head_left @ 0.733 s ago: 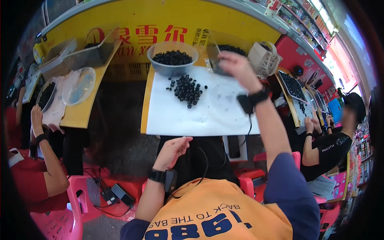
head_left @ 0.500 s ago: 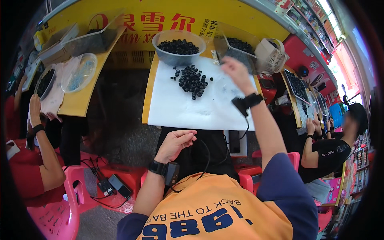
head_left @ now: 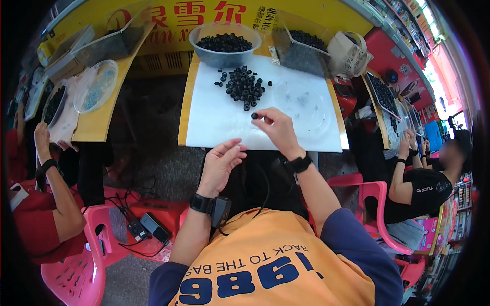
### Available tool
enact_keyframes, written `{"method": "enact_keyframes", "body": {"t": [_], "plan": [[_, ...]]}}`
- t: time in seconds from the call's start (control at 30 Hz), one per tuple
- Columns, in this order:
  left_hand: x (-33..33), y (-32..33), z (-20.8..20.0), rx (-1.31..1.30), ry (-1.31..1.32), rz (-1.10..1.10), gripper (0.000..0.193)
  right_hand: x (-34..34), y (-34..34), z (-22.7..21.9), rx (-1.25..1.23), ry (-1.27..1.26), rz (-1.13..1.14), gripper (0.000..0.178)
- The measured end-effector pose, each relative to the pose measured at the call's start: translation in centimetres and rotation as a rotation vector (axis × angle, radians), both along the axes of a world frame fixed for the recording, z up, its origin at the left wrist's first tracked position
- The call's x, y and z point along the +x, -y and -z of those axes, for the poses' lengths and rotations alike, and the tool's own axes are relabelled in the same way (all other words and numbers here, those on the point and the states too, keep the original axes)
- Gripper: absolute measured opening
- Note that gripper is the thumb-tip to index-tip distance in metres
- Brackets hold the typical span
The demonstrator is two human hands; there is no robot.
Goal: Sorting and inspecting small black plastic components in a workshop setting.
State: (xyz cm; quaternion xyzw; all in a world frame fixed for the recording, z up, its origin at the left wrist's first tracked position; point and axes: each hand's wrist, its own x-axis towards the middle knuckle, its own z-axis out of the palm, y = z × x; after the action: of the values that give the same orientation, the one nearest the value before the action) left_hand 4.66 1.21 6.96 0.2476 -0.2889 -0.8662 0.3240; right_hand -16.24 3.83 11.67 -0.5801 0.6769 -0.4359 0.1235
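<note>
Right hand [head_left: 278, 133]: grip narrow, thumb and forefinger pinching one piece [head_left: 254, 116], small, black, rounded, over the near part of the sheet [head_left: 209, 122], just below the pile. Left hand [head_left: 218, 167]: thumb and fingertips drawn close together at the sheet's near edge; cannot tell if anything sits between them.

Sheet white, smooth, covering most of the desk [head_left: 183, 115], whose yellowish wood shows along the left side. Pile [head_left: 242, 87] loose and uneven, short, rounded black bits, some with visible holes; a few strays lie apart at its edges. Clear dish [head_left: 324, 115], thin and round, on the sheet right of the pile, pale bluish marks inside.

Far side of desk: translucent bowl [head_left: 219, 58], round, flared rim, heaped with the same black bits; beside it a clear bin [head_left: 301, 64], straight-walled, also holding black bits. Pile lies between right hand and bowl. Soft pale bag [head_left: 349, 53] with handle loop just right of bin. Yellow panel [head_left: 204, 11] stands behind, closing off the far side.

Co-worker in red [head_left: 48, 219] at left, pink plastic chair [head_left: 76, 273] below; co-worker in black [head_left: 423, 196] at right.
</note>
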Motion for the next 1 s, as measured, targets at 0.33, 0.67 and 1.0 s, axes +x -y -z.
{"method": "enact_keyframes", "body": {"t": [0.33, 0.67, 1.0], "plan": [[-0.8, -1.6, 1.0, -0.1, 0.15, -0.17, 0.019, 4.8, -5.6, 0.6, -0.043, -0.118, -0.216, 0.026], [-0.5, -0.8, 0.8, 0.062, -0.003, -0.03, 0.024, -11.7, -1.3, 1.1, 0.047, -0.439, 0.141, 0.012], [-0.1, -0.8, 0.4, 0.1, -0.067, -0.009, 0.026, -8.8, -1.0, -0.3, 0.141, -0.005, 0.156, 0.015]]}}
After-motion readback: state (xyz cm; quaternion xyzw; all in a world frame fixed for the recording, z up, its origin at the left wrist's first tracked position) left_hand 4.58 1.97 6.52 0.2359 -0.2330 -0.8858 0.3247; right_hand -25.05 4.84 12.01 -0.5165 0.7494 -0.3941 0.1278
